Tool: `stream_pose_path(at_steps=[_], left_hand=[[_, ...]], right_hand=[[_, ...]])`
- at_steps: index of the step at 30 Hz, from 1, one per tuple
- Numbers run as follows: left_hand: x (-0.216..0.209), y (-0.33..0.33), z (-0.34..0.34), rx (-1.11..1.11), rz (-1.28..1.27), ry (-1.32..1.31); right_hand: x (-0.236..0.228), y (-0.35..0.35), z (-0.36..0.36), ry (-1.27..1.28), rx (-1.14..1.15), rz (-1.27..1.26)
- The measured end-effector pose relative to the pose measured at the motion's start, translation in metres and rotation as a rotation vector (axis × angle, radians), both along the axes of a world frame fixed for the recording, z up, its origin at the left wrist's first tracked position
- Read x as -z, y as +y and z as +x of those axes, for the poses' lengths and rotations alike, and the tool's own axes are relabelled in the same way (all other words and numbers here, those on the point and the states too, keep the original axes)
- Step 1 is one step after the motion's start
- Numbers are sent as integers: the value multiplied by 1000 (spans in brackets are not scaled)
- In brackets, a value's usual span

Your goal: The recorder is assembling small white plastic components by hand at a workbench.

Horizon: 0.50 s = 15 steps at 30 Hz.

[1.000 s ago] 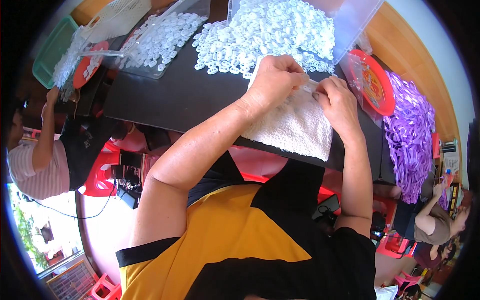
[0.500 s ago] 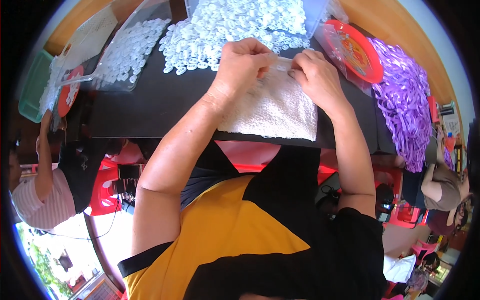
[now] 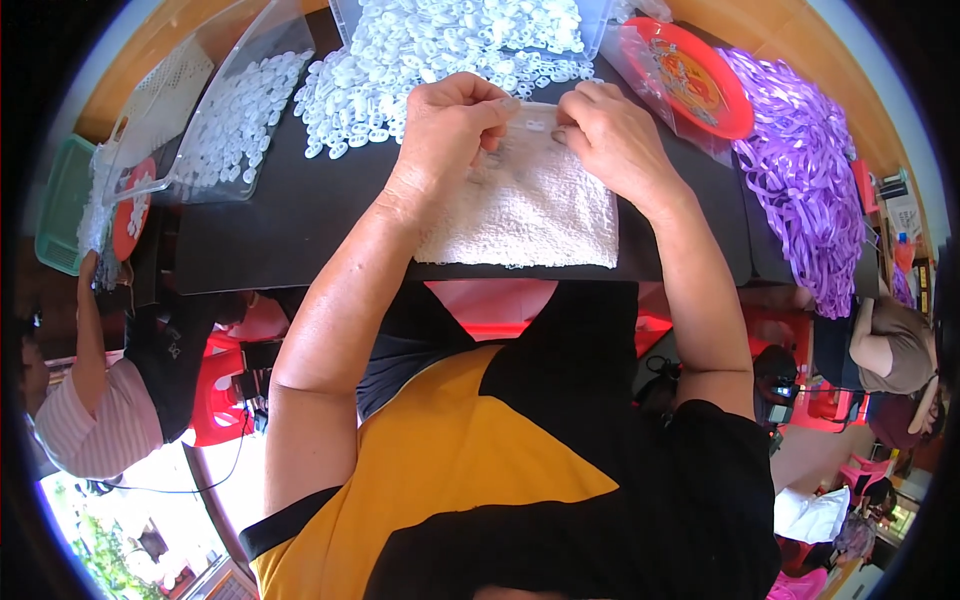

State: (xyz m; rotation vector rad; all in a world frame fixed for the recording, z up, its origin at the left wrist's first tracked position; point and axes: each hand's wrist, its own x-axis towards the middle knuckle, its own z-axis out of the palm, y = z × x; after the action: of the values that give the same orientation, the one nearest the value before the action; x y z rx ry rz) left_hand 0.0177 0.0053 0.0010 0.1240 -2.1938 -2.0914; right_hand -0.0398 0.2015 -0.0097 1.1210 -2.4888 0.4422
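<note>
A white terry towel [image 3: 530, 215] lies on the black table [image 3: 300, 235] in front of me. My left hand [image 3: 445, 130] is over the towel's far left part, thumb and forefinger pinched together. My right hand [image 3: 615, 140] rests at its far right corner with the fingers curled in. Between the fingertips runs a thin translucent strip, and a small white oval piece [image 3: 535, 126] lies just below it on the towel. What exactly each pinch holds is too small to make out.
Beyond my hands is a heap of white oval plastic pieces [image 3: 350, 100], spilling from a clear bin [image 3: 592, 40]. A clear tray [image 3: 190, 175] holds more at left. Right are a red plate [image 3: 735, 110] and purple ribbons [image 3: 800, 180]. Co-workers [image 3: 100, 420] sit on both sides.
The whole view has shifted a little, so the table things appear further left. My hands keep nearly the same pose, with a slightly wider gap between the fingertips, where the white oval piece shows more clearly.
</note>
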Motion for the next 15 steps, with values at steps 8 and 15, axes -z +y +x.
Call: stream_pose_path(at_steps=[8,15], left_hand=[[0,0,-1,-6,2,-4],[0,0,-1,-10,11,-6]], right_hand=[[-5,1,0,54,-104,-71],[-4,-5,5,68,-195,-131]])
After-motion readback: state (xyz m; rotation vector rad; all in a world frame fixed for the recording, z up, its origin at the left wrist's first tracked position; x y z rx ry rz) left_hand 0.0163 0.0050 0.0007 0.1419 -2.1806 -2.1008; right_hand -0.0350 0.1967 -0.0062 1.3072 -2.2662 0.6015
